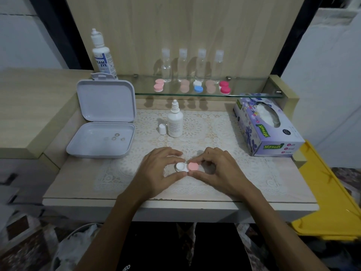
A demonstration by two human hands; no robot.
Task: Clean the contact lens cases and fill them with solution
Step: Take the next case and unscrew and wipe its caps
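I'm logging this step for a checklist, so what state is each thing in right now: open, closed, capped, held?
Contact lens case: held by both hands, left well open, right well capped pink.
Left hand: pinching the case.
Right hand: pinching the case.
Small solution bottle: upright, cap off.
White cap: standing beside that bottle.
White box: lid open.
Large bottle: upright, capped.
Tissue box: opened, tissue showing.

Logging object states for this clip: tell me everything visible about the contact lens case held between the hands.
The contact lens case is a small plastic double case lying flat on the lace mat near the table's front edge. Its left well is open and white; the right well carries a pink cap. The left hand pinches the white side, the right hand grips the pink-capped side. Whether it holds liquid cannot be told.
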